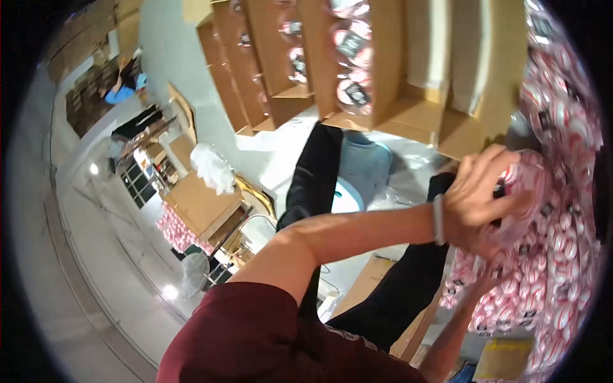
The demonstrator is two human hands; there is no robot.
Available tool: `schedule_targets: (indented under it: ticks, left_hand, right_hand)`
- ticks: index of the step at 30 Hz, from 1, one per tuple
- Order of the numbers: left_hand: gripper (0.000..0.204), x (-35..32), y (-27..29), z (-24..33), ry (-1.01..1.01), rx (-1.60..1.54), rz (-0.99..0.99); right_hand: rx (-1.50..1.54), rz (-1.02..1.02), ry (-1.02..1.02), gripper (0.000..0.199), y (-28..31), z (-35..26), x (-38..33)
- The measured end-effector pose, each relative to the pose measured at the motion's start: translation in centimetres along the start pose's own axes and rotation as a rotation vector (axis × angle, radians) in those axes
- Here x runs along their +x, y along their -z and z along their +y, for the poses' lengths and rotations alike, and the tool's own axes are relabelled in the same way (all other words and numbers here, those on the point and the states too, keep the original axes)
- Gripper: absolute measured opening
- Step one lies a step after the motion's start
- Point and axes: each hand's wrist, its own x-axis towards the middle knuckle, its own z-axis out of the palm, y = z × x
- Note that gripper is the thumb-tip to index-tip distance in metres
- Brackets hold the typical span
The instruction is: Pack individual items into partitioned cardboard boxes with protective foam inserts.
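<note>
- Your left hand [482, 191] is curled with fingers pressed together around a clear packet of red-and-white round pieces [520, 191], gripping it at the near edge of the big heap of packets [562, 255].
- Your right hand [488, 281] comes up from below, under the heap; it is mostly hidden, so you cannot tell whether it is spread or gripping.
- The packet looks slick (thin film), so a loose grip could let it slide back into the heap, or drag neighbours off the edge towards your legs [319, 185].
- Reaching across your own body twists the left forearm; a snag with the right arm underneath is likely if both pull at once.
- Just above the hands, the flaps of the open cardboard boxes [408, 76] overhang; a fast lift could knock a flap.
- Open room lies to your left, over the pale floor [102, 274]; the right is walled in by packets.
</note>
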Motion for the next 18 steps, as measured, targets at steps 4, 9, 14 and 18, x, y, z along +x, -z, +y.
schedule_targets:
  ticks: [4, 9, 14, 18]
  left_hand:
    - [0.079, -0.5, 9.6, 0.6, 0.059, -0.122, 0.238]
    - [0.080, 1.5, 11.9, -3.9, 0.041, 0.314, 0.360]
    - [0.069, 1.2, 9.4, -7.6, 0.115, 0.372, 0.198]
    - [0.078, -2.3, 4.9, -11.6, 0.168, 0.422, -0.190]
  right_hand:
    - [0.013, 0.009, 0.008, 0.080, 3.4, -1.1, -1.9]
    - [-0.633, -0.154, 0.658, 0.042, 5.2, -4.1, 0.3]
    - [-1.566, 0.255, 1.061, 0.043, -5.7, -20.1, -4.4]
    - [-0.897, 0.099, 1.507, 0.043, -9.6, -23.0, 0.3]
